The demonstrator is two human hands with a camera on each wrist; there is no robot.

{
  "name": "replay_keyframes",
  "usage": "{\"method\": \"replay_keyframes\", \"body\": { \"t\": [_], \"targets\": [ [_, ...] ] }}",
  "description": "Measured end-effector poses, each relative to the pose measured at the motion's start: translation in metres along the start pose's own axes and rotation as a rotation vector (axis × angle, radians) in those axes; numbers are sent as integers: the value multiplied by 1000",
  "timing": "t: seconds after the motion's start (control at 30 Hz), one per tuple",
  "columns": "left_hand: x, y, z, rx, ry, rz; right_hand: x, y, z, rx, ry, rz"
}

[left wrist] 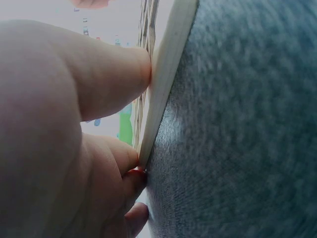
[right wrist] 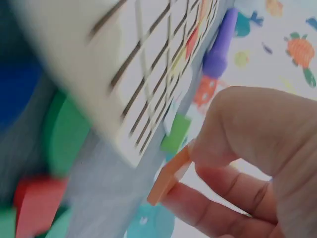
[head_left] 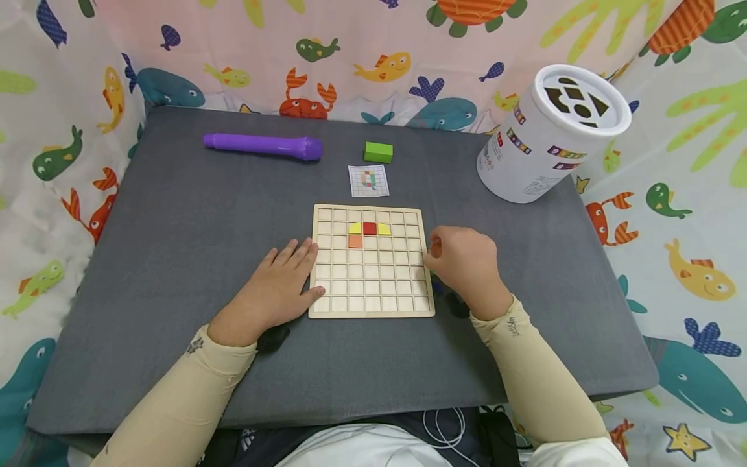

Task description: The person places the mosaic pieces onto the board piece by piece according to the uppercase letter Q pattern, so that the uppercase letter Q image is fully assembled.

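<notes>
A wooden grid board (head_left: 371, 261) lies on the grey table, with two yellow pieces (head_left: 355, 228), a red square (head_left: 369, 228) and an orange square (head_left: 355, 242) in its upper cells. My left hand (head_left: 274, 288) rests along the board's left edge, fingers straight, thumb over the lower rim. Beside the right edge, my right hand (head_left: 465, 263) pinches an orange tile (right wrist: 170, 174) between thumb and fingers; the head view hides this tile. Close by lie a red piece (right wrist: 39, 202), a green piece (right wrist: 67, 134) and a blue piece (right wrist: 17, 94).
Behind the board is a small pattern card (head_left: 368, 181) with a coloured grid design. A green block (head_left: 378, 152) and a purple tube (head_left: 262, 146) lie near the table's back. At the back right stands a white canister (head_left: 545, 139) with a shape-hole lid.
</notes>
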State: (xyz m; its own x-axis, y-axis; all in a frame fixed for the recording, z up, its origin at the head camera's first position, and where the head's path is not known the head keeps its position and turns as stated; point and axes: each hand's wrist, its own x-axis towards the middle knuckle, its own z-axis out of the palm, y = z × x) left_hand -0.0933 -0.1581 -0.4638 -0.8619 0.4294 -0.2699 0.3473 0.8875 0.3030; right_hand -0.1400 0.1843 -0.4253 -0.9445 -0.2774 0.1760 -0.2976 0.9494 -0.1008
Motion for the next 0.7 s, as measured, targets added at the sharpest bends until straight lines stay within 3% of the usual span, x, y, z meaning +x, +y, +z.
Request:
{"method": "replay_keyframes", "body": {
  "t": [0.33, 0.7],
  "targets": [
    [-2, -1, -1, -13, 8, 3, 20, -51, 9, -1, -35, -209],
    [-1, -3, 1, -11, 5, -7, 36, -83, 27, 18, -91, -315]
  ]
}}
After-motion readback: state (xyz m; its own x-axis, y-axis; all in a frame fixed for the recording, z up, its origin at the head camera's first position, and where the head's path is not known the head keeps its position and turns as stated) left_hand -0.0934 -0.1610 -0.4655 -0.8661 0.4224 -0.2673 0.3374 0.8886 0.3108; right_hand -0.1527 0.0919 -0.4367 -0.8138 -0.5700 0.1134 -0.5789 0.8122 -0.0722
